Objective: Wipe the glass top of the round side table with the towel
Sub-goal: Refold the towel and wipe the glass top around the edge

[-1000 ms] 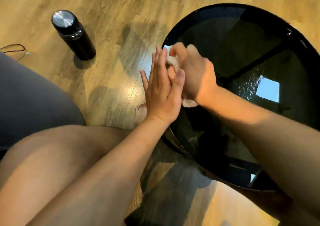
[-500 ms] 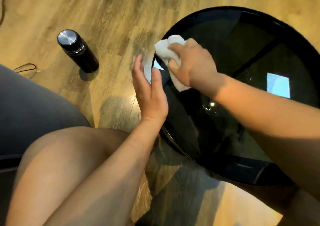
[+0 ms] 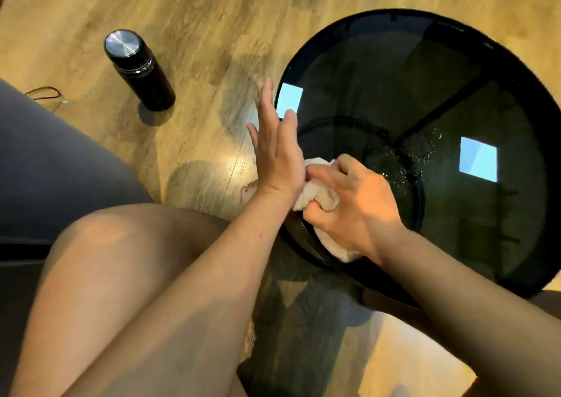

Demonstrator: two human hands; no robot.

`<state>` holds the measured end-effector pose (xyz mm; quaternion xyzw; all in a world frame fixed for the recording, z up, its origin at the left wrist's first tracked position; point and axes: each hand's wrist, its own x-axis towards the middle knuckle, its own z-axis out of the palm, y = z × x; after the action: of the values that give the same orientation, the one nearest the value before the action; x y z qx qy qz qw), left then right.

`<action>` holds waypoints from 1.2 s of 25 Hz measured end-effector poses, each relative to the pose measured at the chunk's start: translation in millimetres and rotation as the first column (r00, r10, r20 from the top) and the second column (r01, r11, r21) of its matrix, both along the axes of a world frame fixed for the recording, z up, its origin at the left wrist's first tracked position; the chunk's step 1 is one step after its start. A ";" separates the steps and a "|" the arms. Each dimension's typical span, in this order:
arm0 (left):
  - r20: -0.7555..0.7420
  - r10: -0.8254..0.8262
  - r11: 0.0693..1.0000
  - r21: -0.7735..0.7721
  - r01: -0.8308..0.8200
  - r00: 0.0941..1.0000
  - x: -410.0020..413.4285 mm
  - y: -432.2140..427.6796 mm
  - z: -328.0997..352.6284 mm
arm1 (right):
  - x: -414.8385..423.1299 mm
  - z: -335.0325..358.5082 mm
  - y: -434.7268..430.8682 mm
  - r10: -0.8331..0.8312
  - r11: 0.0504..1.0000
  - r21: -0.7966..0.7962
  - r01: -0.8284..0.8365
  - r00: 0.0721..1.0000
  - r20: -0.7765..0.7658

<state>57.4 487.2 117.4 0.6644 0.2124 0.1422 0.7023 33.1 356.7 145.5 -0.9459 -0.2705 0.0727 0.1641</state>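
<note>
glossy dark glass top (image 3: pixel 394 71); fluffy cloth towel (image 3: pixel 318 194); wood-grain floor (image 3: pixel 197 17); brushed-metal flask lid (image 3: pixel 122 43).

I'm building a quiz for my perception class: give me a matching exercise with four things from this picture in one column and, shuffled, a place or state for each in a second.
1. towel
2. left hand
3. black flask
4. water droplets

A. upright on the wooden floor
B. scattered near the middle of the glass top
C. bunched in the right hand at the glass top's rim
D. open, fingers straight, beside that rim

Pairs: 1-C, 2-D, 3-A, 4-B
</note>
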 end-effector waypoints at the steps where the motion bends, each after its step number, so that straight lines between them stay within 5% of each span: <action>1: -0.009 -0.009 0.999 0.040 0.009 1.000 2.2 2.0 0.1 | 9.7 -2.3 6.0 0.017 1.000 0.007 -0.017 1.000 0.026; 5: -0.060 -0.091 0.961 0.256 0.103 0.994 1.1 -0.4 -4.9 | 59.6 -4.2 16.4 0.084 0.993 0.068 -0.092 0.990 0.112; 9: -0.043 -0.159 0.786 0.599 0.153 0.986 -2.3 -5.5 -7.6 | 155.6 -7.3 61.9 -0.011 0.999 0.041 0.004 0.983 0.184; 14: 0.024 -0.143 0.789 0.607 0.100 0.989 -1.9 -5.9 -7.3 | 214.3 -9.8 61.3 -0.393 0.918 0.123 0.377 0.907 0.151; 16: 0.069 -0.135 0.803 0.592 0.068 0.988 -2.9 -4.9 -5.7 | 193.5 -14.2 66.8 -0.431 0.901 0.109 0.419 0.892 0.134; 21: 0.107 -0.086 0.852 0.523 0.018 0.991 -5.3 -6.6 3.3 | 38.9 -6.3 16.2 -0.150 0.983 0.117 0.143 0.987 0.058; 23: 0.078 -0.125 0.824 0.564 0.060 0.989 -5.8 -7.1 2.5 | -25.1 0.9 -26.9 -0.083 0.987 0.138 0.078 0.996 0.027; 26: -0.004 -0.138 0.738 0.666 0.106 0.990 -3.2 -7.6 -0.1 | -56.8 4.3 -97.6 -0.019 0.998 -0.060 0.022 0.999 0.038; 28: -0.048 -0.171 0.651 0.744 0.150 0.984 -3.9 -9.3 -0.8 | -26.6 5.9 -150.0 -0.225 0.947 -0.201 0.251 0.964 0.143; 30: -0.072 -0.201 0.607 0.774 0.181 0.977 -4.6 -9.8 -2.2 | 17.5 9.4 -202.5 -0.534 0.784 -0.251 0.568 0.823 0.195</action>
<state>52.8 477.5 115.2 0.9189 0.0505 0.1514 0.3608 50.5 154.2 154.9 -0.9995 0.0232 0.0076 0.0179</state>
